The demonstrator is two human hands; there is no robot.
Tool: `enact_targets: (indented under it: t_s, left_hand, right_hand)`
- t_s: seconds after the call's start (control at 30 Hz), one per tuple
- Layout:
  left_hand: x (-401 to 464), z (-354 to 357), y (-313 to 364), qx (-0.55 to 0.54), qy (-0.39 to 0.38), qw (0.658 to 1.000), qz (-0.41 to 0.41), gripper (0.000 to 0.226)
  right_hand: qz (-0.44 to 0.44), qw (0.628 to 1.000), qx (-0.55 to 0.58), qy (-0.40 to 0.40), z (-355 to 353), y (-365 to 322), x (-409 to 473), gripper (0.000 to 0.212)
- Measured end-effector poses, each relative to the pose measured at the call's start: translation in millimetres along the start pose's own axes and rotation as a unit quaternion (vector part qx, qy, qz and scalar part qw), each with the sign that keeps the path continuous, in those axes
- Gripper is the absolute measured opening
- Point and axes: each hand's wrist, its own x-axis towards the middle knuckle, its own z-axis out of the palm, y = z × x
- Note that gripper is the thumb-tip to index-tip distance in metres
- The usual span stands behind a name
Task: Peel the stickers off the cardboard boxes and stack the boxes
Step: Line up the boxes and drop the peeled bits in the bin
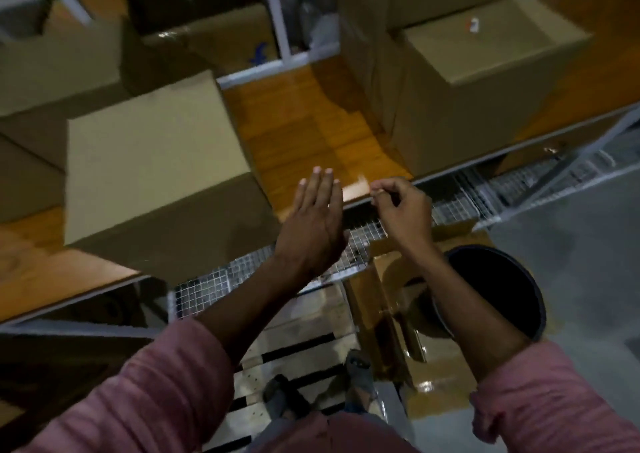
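Two closed cardboard boxes (152, 161) (485, 82) flank the hands (313, 217) (403, 210)

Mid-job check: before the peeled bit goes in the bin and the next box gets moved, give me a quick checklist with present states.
1. Right hand pinches a small scrap at its fingertips: ok, though too blurred to confirm it is a sticker.
2. Left hand free, fingers straight: ok.
3. Black bin open, below the right hand: ok.
4. Near box, visible top bare of stickers: ok; other faces cannot tell.
5. Box at right carries a small white-red mark on top: not ok.
6. Wooden shelf bare between the boxes: ok.
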Motion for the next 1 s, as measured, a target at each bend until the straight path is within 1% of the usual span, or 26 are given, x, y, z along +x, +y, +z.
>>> enact_targets:
  t_s: [0.1, 0.17, 0.33, 0.43, 0.53, 0.63, 0.7, 0.8, 0.87, 0.93, 1.0]
  left_hand:
    - [-11.1, -26.2, -19.2, 0.013, 0.067, 0.997, -0.029, 0.085]
    - [-19.4, -39.4, -33.5, 0.021, 0.098, 0.994, -0.043, 0.084]
    - [-48.7, -63.0, -78.2, 0.024, 0.130, 0.987, -0.097, 0.084]
    - [-69.0, -69.0, -107.9, 0.020, 0.120, 0.983, -0.136, 0.085]
    - [-91.2, -67.3, -134.7, 0.017, 0.106, 0.981, -0.163, 0.088]
    - [-113.4, -61.6, -161.7, 0.026, 0.079, 0.978, -0.193, 0.095]
    - [-127.6, -56.6, -182.3, 0.025, 0.062, 0.973, -0.219, 0.102]
    - [-144.3, -47.6, -210.8, 0.016, 0.049, 0.967, -0.248, 0.109]
    - [-148.5, -40.8, -223.7, 0.008, 0.055, 0.967, -0.249, 0.109]
    - [-145.0, -36.6, -226.3, 0.008, 0.074, 0.968, -0.238, 0.107]
    - [-139.5, -34.3, -228.7, 0.017, 0.082, 0.973, -0.216, 0.103]
  right_hand:
    - [-0.043, 0.999, 0.017, -0.022, 18.6, -34.6, 15.4, 0.015]
    - [-0.066, 0.997, 0.025, -0.029, 31.3, -53.2, 24.5, 0.016]
    - [-0.135, 0.989, 0.026, -0.062, 67.2, -92.1, 34.3, 0.024]
    - [-0.179, 0.980, 0.010, -0.091, 88.0, -112.4, 30.8, 0.031]
    - [-0.238, 0.964, -0.048, -0.109, 105.8, -127.1, 27.6, 0.029]
    - [-0.312, 0.933, -0.108, -0.147, 125.6, -137.7, 23.8, 0.028]
    - [-0.342, 0.908, -0.156, -0.185, 140.3, -143.5, 20.5, 0.032]
    - [-0.329, 0.875, -0.253, -0.249, 156.6, -144.8, 16.7, 0.055]
    - [-0.319, 0.862, -0.294, -0.262, 163.7, -141.5, 16.3, 0.069]
    - [-0.315, 0.861, -0.304, -0.258, 163.1, -136.8, 18.2, 0.071]
    - [-0.307, 0.871, -0.297, -0.244, 160.3, -135.7, 19.7, 0.071]
